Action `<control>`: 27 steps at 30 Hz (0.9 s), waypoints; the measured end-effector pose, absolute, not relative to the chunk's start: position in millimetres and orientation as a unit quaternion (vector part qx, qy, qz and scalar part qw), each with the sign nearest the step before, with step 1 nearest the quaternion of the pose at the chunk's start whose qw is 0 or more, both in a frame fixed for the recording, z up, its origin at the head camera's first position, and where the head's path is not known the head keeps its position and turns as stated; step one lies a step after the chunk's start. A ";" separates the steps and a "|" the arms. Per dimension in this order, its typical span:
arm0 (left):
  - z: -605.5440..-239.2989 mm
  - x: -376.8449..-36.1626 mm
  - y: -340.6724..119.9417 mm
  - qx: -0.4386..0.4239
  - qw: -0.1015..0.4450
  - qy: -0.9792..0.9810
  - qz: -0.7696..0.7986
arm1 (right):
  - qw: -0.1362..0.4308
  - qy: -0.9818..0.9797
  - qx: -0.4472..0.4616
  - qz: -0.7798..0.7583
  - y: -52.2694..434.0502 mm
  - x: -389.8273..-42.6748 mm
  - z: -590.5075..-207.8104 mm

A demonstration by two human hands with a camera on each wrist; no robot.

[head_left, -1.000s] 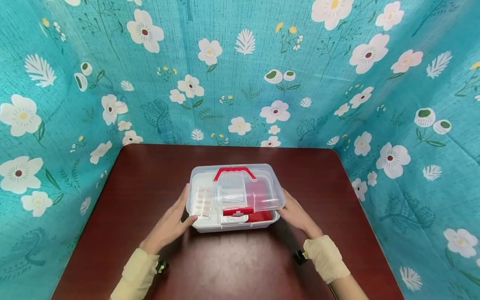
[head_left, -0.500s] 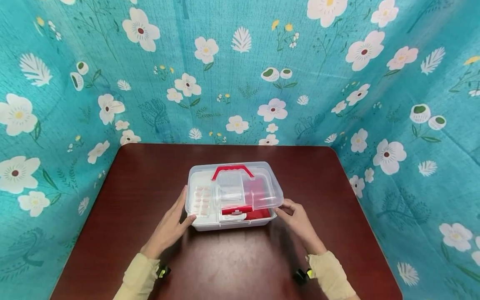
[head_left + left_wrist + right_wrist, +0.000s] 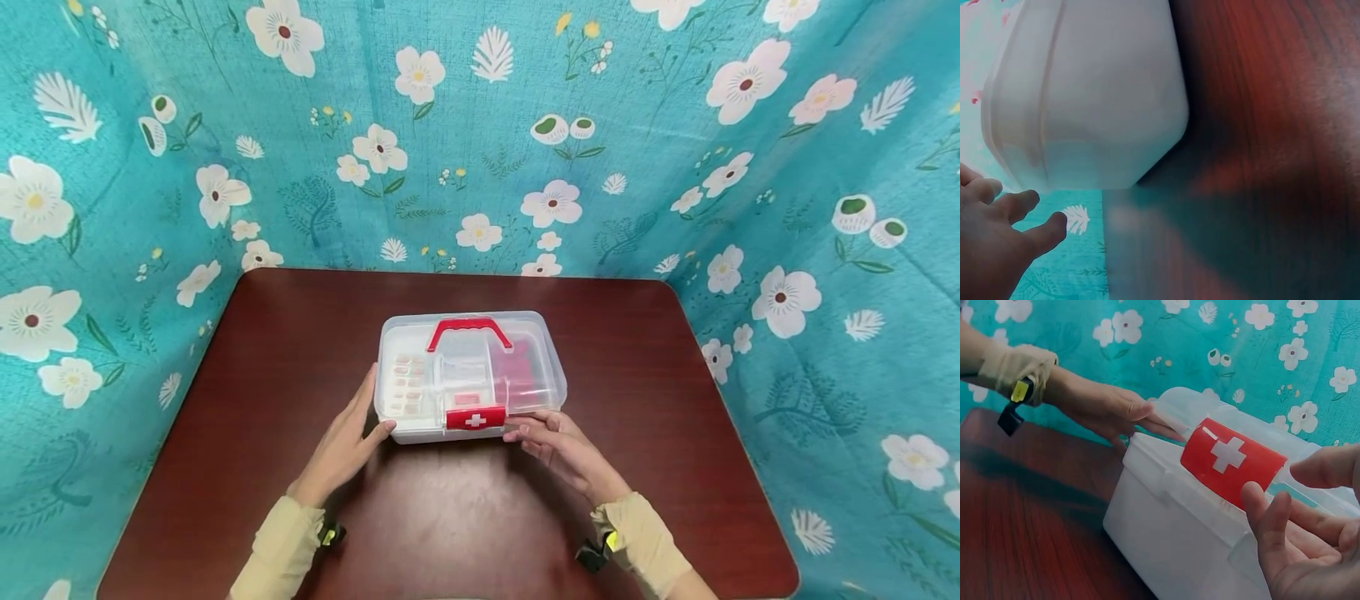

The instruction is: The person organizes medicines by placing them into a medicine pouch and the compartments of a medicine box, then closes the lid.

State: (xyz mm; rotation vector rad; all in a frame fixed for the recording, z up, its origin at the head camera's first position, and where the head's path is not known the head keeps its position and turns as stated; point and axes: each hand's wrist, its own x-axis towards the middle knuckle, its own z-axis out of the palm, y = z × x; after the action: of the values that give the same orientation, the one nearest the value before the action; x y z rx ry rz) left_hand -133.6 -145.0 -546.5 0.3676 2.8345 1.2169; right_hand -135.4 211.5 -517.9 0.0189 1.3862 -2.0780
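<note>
A clear-lidded first aid box (image 3: 468, 379) stands mid-table, with a white base (image 3: 1166, 525), a red carrying handle (image 3: 467, 323) and a red latch (image 3: 476, 418) bearing a white cross. In the right wrist view, a narrow gap shows between lid and base at the box's left end. My left hand (image 3: 339, 446) lies along that end, fingers extended, thumb by the front corner. At the front right, my right hand (image 3: 566, 450) has its fingertips beside the latch, thumb and fingers apart. Through the lid I see a blister pack of pills (image 3: 407, 383) and red contents.
The dark reddish wooden table (image 3: 465, 517) has a rounded far edge. A teal floral curtain (image 3: 480, 167) hangs behind it and along both sides. Each wrist carries a pale wrap with a small black device.
The lid has come down over the base, its front edge and latch dropping toward the rim. My right hand has moved left from the right end to the latch. My left hand stays put.
</note>
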 end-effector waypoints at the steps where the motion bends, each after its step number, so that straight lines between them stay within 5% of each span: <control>1: -546.9 -133.9 -144.8 0.117 0.020 0.912 0.392 | 0.317 0.533 0.011 -0.785 211.6 -135.3 -518.0; 16: -557.9 -124.5 -144.5 0.094 0.037 0.907 0.409 | 0.308 0.675 -0.014 -0.670 221.5 -132.1 -532.5; 27: -552.3 -121.6 -145.2 0.085 0.013 0.905 0.416 | 0.105 0.796 0.111 -0.586 251.3 -146.6 -510.9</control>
State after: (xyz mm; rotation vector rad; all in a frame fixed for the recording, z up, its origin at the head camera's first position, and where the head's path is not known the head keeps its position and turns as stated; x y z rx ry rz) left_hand -121.6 -145.2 -552.3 0.2663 2.8213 1.2960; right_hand -146.6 251.3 -510.9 0.3259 2.3452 -1.7267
